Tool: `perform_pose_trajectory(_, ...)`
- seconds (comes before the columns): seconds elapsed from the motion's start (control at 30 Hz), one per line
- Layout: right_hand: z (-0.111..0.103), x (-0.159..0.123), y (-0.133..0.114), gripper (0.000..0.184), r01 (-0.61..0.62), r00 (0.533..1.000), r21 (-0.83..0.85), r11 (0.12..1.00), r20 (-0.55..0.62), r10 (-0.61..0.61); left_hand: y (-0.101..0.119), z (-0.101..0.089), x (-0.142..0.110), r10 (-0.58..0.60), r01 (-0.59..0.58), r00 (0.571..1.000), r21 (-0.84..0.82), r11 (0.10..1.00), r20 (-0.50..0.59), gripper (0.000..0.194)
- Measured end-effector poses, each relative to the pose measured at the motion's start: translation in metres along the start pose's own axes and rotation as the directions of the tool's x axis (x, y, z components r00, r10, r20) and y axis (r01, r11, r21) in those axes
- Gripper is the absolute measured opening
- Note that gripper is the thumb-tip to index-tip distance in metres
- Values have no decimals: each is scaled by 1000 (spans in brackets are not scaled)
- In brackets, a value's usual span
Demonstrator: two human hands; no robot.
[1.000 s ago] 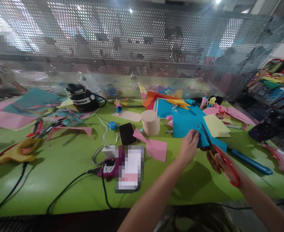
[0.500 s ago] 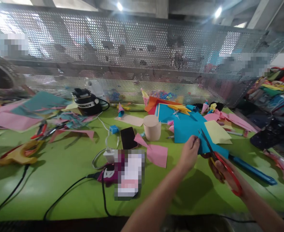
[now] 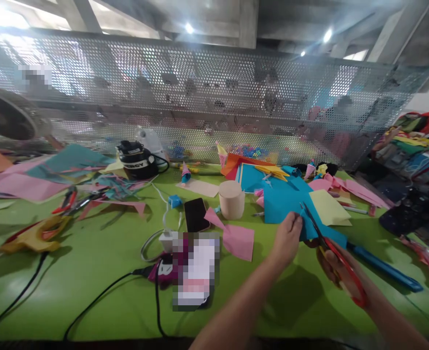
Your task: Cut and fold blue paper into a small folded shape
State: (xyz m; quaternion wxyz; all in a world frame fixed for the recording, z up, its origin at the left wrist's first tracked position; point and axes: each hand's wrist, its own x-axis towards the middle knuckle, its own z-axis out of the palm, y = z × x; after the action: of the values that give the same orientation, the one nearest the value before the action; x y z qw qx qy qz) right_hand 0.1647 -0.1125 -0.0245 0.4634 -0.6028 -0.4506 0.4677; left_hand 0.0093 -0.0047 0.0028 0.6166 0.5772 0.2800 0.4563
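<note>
Pinching blue paper (image 3: 311, 229) with closed fingers of left hand (image 3: 286, 238), gripping red-handled scissors (image 3: 353, 279) with curled fingers of right hand (image 3: 335, 265).

Bare left hand (image 3: 287, 238), bare right hand (image 3: 331, 262), uncovered forearms (image 3: 243, 296) tapering toward wrists (image 3: 276, 257)

The worktop (image 3: 108, 291) is plain green. The scissors (image 3: 356, 287) have red handles and dark blades. The cut sheet (image 3: 282, 201) is bright blue, the bottle (image 3: 137, 163) black with a white band.
</note>
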Motion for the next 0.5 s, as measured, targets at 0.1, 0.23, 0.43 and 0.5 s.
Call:
perform_pose_trajectory(0.1,2,-1,-1,42,-29,999,97,995,-20,31,-2,0,0,5,-5,1000,-10,1000,2,28)
perform_pose_trajectory(0.23,5,-3,-7,42,-23,999,87,996,-27,26,-1,0,0,9,-9,1000,-8,1000,-2,30)
perform_pose_trajectory(0.43,3,0,-4,38,16,1000,108,994,-18,-14,-3,0,0,19,-19,1000,-17,1000,-1,31)
perform_pose_trajectory(0.5,1,1,-3,39,32,999,88,996,-13,-31,-6,0,1,12,-12,1000,-22,1000,-7,33)
